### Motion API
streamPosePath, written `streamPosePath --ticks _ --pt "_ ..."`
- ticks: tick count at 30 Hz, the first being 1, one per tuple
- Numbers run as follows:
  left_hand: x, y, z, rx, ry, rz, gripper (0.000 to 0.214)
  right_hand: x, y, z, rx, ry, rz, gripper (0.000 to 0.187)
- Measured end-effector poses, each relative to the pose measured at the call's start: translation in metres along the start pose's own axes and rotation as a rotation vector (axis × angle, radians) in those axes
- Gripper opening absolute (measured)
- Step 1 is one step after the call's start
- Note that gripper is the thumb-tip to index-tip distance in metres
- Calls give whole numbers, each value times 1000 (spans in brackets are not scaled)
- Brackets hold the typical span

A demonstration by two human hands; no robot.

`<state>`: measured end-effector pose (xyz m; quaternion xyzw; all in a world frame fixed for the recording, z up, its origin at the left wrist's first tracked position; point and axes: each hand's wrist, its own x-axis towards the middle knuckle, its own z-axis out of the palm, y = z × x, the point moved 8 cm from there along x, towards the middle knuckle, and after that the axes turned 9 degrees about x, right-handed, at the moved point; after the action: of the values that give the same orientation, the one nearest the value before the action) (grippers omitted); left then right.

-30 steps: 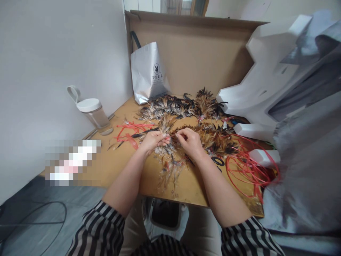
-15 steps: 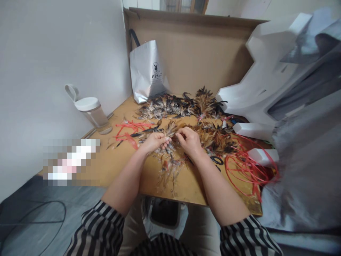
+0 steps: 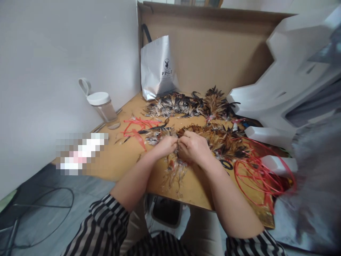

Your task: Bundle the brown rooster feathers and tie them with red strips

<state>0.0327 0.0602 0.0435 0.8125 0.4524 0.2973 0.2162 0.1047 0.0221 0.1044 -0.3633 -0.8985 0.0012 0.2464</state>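
Observation:
My left hand [image 3: 168, 145] and my right hand [image 3: 194, 146] meet above the table, fingers pinched together and touching. Both are closed on feathers, mostly covered by the fingers. Just behind and to the right of them spreads a pile of brown feathers [image 3: 223, 140]. Beneath the hands, small loose feathers [image 3: 174, 174] are scattered toward the table's front edge. Farther back lies a second row of dark and tan feathers [image 3: 176, 105], with a fuller brown bunch [image 3: 215, 101] at its right.
Red plastic strips lie left [image 3: 137, 129] and in a tangle right [image 3: 258, 177]. Black-handled scissors [image 3: 226, 164] lie by my right forearm. A lidded cup [image 3: 102, 106], silver bag [image 3: 157, 69], cardboard panel [image 3: 213, 46] and white foam [image 3: 282, 71] surround the table [image 3: 112, 156]. Below is a bin [image 3: 166, 211].
My hands have come together, and the right now covers the feather tuft that showed at my left fingertips. The whole view has shifted, with things appearing farther right.

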Motion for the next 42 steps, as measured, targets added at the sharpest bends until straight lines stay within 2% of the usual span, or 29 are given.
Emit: streamPosePath --ticks 4,7,9,11,13,14,16,18,20,23,25,27,31,34,38,42 --pt "-2 6 11 -7 -103 12 18 1 20 1 300 -9 78 13" --pt "-8 9 18 -170 -201 -41 22 -1 40 6 622 -44 191 12" --pt "-12 13 25 -324 -275 -86 24 -5 53 17 858 -158 289 17" --pt "-17 21 32 -448 -357 -100 25 -11 57 33 1065 -334 339 21" --pt "-19 28 35 -530 -406 -95 26 -14 63 43 1223 -402 399 22" --pt "-19 30 35 -561 -407 -96 27 -15 67 47 1289 -399 442 23" --pt "-15 28 31 -619 -354 -118 28 -14 73 53 1379 -314 513 26" --pt "-10 19 21 -684 -219 -162 29 -10 79 52 1407 -130 548 27" --pt "-5 4 8 -761 -30 -223 28 -7 81 50 1378 40 572 26" --pt "-3 -17 -6 -864 203 -313 26 -4 75 46 1244 165 542 25" --pt "-3 -26 -9 -880 288 -357 25 -1 65 39 1080 197 452 24" --pt "-4 -32 -10 -815 322 -395 23 2 51 32 856 192 335 22" --pt "-6 -34 -10 -561 284 -407 22 3 22 23 371 135 160 20" --pt "-5 -31 -11 -363 220 -326 21 3 13 22 155 63 117 20" --pt "-4 -16 -7 -116 54 -151 20 2 13 19 94 -29 61 20" --pt "-7 1 3 -72 -132 -50 23 0 25 15 260 -62 60 17"
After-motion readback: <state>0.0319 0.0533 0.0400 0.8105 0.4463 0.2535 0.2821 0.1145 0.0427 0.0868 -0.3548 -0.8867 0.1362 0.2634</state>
